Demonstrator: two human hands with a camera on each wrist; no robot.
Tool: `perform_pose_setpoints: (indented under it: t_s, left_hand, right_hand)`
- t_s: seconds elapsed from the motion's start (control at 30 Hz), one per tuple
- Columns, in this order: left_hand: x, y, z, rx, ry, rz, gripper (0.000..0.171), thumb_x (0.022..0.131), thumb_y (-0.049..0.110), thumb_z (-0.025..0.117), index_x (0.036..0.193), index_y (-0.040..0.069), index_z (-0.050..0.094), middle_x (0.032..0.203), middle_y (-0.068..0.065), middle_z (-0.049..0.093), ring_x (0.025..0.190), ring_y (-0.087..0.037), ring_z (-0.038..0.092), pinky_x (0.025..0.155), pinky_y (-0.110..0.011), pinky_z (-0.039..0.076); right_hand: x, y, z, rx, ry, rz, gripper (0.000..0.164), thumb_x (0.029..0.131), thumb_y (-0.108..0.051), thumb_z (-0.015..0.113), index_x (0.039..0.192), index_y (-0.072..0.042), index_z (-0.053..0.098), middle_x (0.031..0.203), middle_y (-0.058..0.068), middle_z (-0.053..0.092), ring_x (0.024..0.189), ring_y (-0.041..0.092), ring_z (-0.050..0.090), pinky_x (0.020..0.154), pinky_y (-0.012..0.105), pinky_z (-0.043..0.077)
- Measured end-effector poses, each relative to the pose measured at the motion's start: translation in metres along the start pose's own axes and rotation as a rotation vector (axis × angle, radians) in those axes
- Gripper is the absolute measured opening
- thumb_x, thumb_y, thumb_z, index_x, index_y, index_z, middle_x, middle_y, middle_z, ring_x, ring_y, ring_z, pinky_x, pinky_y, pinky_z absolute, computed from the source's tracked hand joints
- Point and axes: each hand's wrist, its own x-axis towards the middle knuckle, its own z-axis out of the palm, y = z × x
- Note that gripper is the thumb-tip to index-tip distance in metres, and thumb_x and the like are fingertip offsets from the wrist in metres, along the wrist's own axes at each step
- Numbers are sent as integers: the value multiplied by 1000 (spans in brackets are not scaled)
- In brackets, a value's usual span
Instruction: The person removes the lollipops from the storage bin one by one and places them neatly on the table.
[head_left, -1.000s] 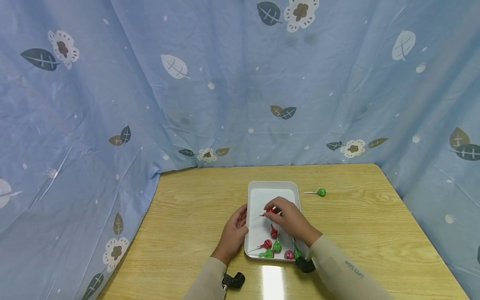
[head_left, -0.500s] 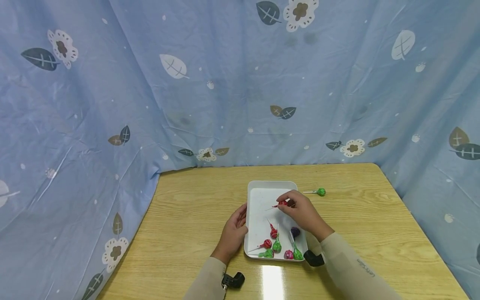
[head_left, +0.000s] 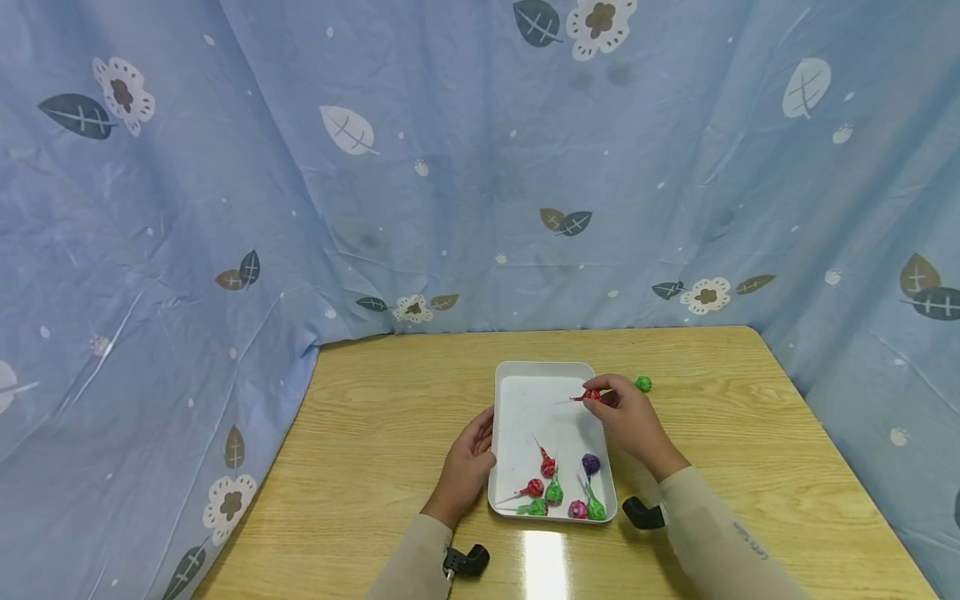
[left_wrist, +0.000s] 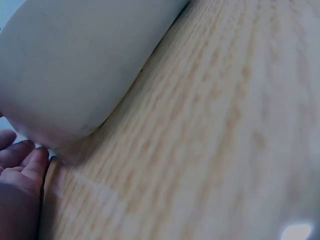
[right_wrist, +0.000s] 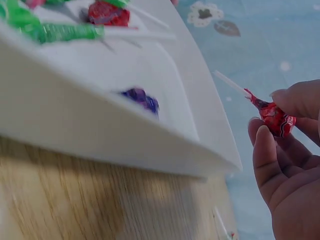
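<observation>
My right hand (head_left: 632, 421) pinches a red-wrapped lollipop (right_wrist: 275, 120) by its candy end, over the right rim of a white tray (head_left: 525, 400). The stick points left in the head view. My left hand (head_left: 467, 467) rests against the tray's left side, fingertips at the outer wall and thumb at the rim. In the left wrist view, its fingers (left_wrist: 35, 162) sit low by the wall. Toward the tray's near end lie red lollipops (head_left: 536, 487), green lollipops (head_left: 554, 492), a pink one (head_left: 577, 509) and a purple one (head_left: 591, 464).
Just beyond my right hand, a green lollipop (head_left: 642, 383) lies on the wooden table (head_left: 397, 392) outside the tray, its stick hidden by the hand. A blue patterned curtain (head_left: 450, 183) hangs behind the table and along its sides.
My right hand has moved rightward and away from me with the red lollipop, from over the tray's middle to its right rim. This uncovered the purple lollipop. The left hand has stayed put.
</observation>
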Motion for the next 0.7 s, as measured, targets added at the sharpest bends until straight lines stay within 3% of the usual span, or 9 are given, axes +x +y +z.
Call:
perform_pose_setpoints:
  t_s: [0.7]
  left_hand:
    - [0, 0, 1, 6, 7, -12, 76, 92, -13, 45, 167, -2, 37, 169, -19, 41, 154, -32, 42, 122, -35, 38]
  right_hand:
    - [-1, 32, -32, 51, 95, 136, 33, 108, -19, 71, 133, 3, 68, 120, 18, 67, 95, 27, 63, 69, 29, 58]
